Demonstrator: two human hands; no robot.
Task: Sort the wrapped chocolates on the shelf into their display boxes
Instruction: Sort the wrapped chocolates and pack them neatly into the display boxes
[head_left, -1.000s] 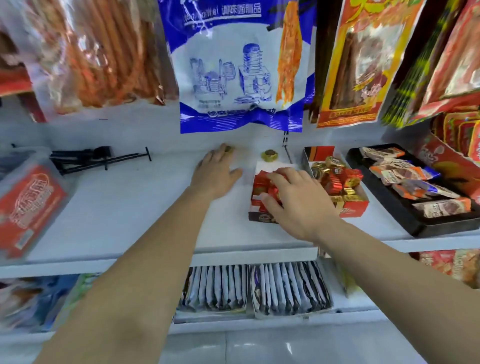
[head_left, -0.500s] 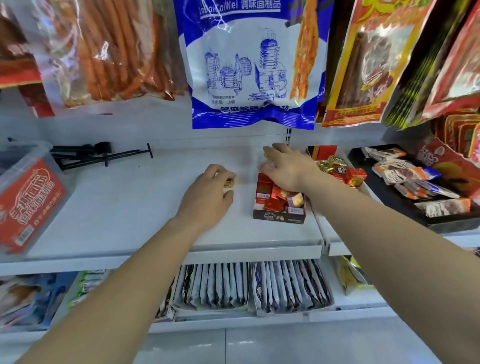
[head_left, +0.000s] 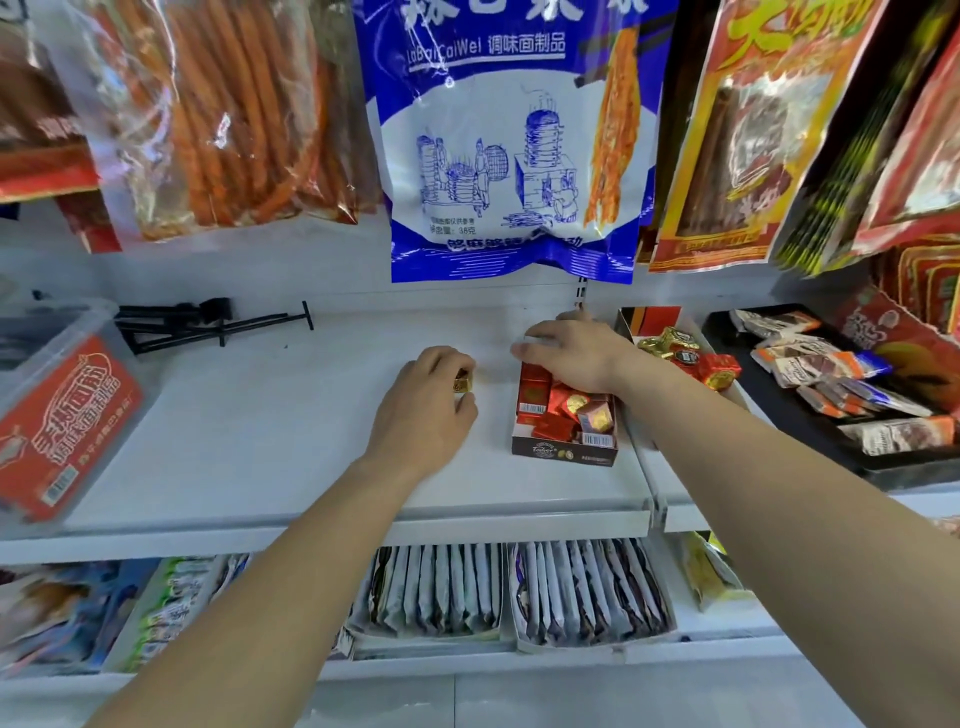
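Note:
My left hand (head_left: 426, 405) rests on the white shelf (head_left: 270, 426) and pinches a gold-wrapped chocolate (head_left: 462, 383) between thumb and fingers. To its right stands a small dark display box (head_left: 563, 453) filled with red-wrapped chocolates (head_left: 558, 402). My right hand (head_left: 569, 353) reaches over the back of that box, fingers curled down onto the shelf; whatever lies under them is hidden. Further right, a red display box (head_left: 649, 319) holds gold and red chocolates (head_left: 691, 358).
A black tray (head_left: 909, 470) of wrapped snacks sits at the right. A clear tub with a red label (head_left: 62, 415) and a black tool (head_left: 208, 322) occupy the left. Snack bags (head_left: 509, 156) hang low overhead. Boxes of sachets (head_left: 587, 592) fill the lower shelf.
My left hand pulled back from the rear of the shelf with a gold chocolate. My right hand left the red chocolates and reached back over the loose gold chocolate, covering it.

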